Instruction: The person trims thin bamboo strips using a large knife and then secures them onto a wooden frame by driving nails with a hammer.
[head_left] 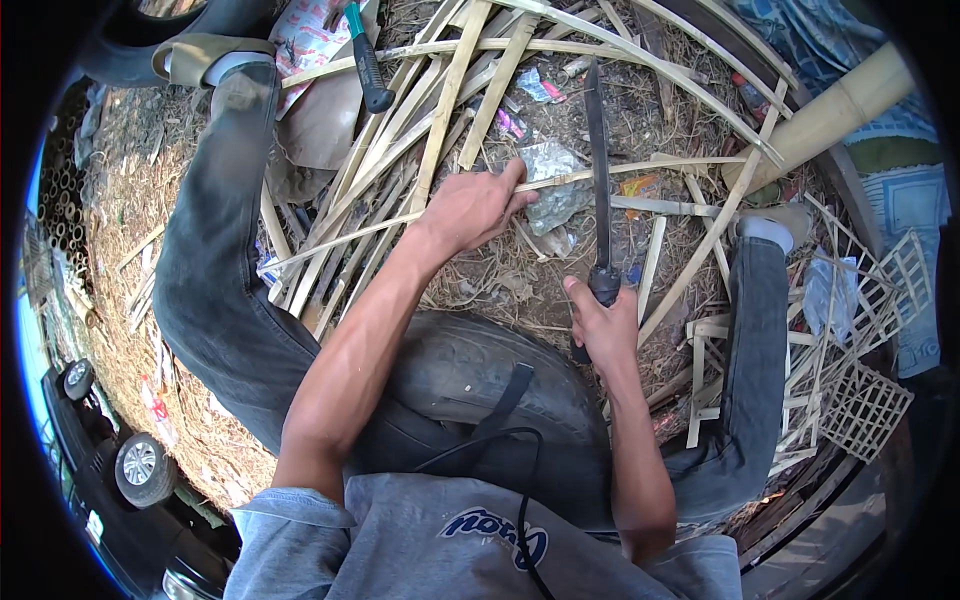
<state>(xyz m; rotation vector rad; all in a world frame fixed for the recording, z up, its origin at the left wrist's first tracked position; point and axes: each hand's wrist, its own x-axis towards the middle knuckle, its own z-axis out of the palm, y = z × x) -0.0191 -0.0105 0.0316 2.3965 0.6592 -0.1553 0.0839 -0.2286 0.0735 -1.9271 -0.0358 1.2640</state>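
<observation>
My left hand is closed around a long, thin bamboo strip, which runs out to both sides of it above the ground. My right hand grips the dark handle of a machete, its narrow blade pointing away from me. The blade crosses the strip to the right of my left hand; whether the two touch I cannot tell. Beyond my left hand lies a pile of split bamboo strips. Crumpled clear plastic is on the ground between the hand and the blade.
A tire lies between my legs. A knife with a green and black handle rests at the far left. At the right are a thick bamboo pole and woven bamboo lattices. A parked vehicle shows at lower left.
</observation>
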